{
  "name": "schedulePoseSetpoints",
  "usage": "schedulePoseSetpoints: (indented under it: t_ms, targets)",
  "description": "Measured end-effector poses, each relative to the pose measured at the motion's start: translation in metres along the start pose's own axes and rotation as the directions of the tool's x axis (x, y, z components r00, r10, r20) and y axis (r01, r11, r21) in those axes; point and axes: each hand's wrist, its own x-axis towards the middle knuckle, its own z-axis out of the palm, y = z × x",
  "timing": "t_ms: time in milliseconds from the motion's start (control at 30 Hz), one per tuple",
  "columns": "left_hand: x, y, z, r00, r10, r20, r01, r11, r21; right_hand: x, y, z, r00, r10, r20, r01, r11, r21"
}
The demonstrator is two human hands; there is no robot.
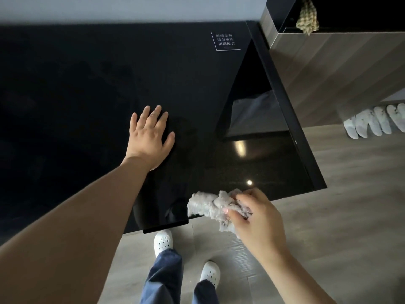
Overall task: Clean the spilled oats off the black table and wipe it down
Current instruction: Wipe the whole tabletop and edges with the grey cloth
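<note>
Now, right hand [258, 218]: fingers and thumb curled round a crumpled pale cloth [210, 204], in the lower right of the frame.
Cloth: bunched, its loose end pointing left out of the fist. Its long axis runs roughly along the table's near edge, and part of it hangs off over the floor [328, 216].
Cloth to table: it sits right at the near edge of the black table [87, 84], so almost all of the tabletop lies up and to the left of the grip.
Left hand [151, 137]: flat on the glass with fingers spread, holding nothing, up and left of the cloth and well apart from it.
Nearer hand: the right, since it already carries the cloth; the left looks to be a brace.
Oats: none that I can make out, though the surface is dark and glossy and small flakes could be lost in it.
Likely next move: a sweep from the near edge up and left toward the braced hand.
Farther out: a white-lettered label [225, 41] at the table's upper right, and white shoes [163, 240] below the edge.
</note>
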Motion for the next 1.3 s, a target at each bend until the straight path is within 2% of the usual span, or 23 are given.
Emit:
schedulePoseSetpoints:
  t_ms: [133, 233, 433, 600, 800, 933, 1033, 1300]
  targets:
    - [0.0, 0.0, -0.003, 1.0, 0.0, 0.007, 0.0, 1.0, -0.016, 0.032, -0.017, -0.019, 0.989, 0.04, -0.143, -0.027, 0.995, 0.096]
    - [0.0, 0.001, -0.007, 1.0, -0.01, 0.004, 0.01, 0.999, -0.04, 0.062, -0.031, -0.021, 0.984, 0.074, -0.16, -0.053, 0.99, 0.133]
    - [0.015, -0.025, -0.028, 0.998, 0.014, -0.058, -0.026, 0.979, -0.203, 0.107, -0.057, -0.009, 0.968, 0.141, -0.208, -0.102, 0.977, 0.188]
    - [0.051, -0.058, -0.034, 0.996, -0.022, -0.082, 0.008, 0.986, -0.168, 0.146, -0.077, 0.006, 0.953, 0.137, -0.269, -0.056, 0.957, 0.286]
    - [0.098, -0.092, -0.032, 0.991, -0.081, -0.11, 0.072, 0.994, -0.08, 0.233, -0.1, 0.018, 0.962, 0.035, -0.271, 0.031, 0.972, 0.235]
    - [0.13, -0.106, -0.03, 0.985, -0.171, -0.033, 0.172, 0.985, 0.011, 0.293, -0.111, 0.022, 0.972, 0.077, -0.224, -0.01, 0.958, 0.286]
    - [0.14, -0.105, -0.024, 0.978, -0.206, -0.028, 0.207, 0.976, 0.062, 0.337, -0.111, 0.025, 0.977, 0.046, -0.21, 0.008, 0.968, 0.25]
    - [0.139, -0.104, -0.024, 0.97, -0.234, -0.064, 0.236, 0.972, 0.022, 0.442, -0.116, 0.043, 0.966, 0.016, -0.256, 0.013, 0.994, 0.111]
